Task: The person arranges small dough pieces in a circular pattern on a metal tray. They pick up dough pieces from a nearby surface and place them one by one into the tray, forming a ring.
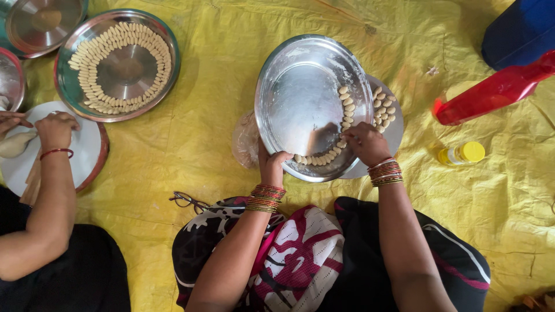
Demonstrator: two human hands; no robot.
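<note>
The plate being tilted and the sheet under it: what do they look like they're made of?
The plate, gripped by the left hand, looks like polished steel: silvery with mirror-like reflections. The sheet looks like thin yellow plastic, creased and slightly glossy, though coated fabric is possible.

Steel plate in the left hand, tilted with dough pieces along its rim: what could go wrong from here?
1. The steel plate is tipped up, gripped only at its lower edge by the left hand; the dough pieces lined along the rim could slide out of their row.
2. The right hand works at that row; a nudge might knock neighbouring pieces loose.
3. The tilted plate overlaps the flat plate behind it and could bump the pieces lying there.
</note>
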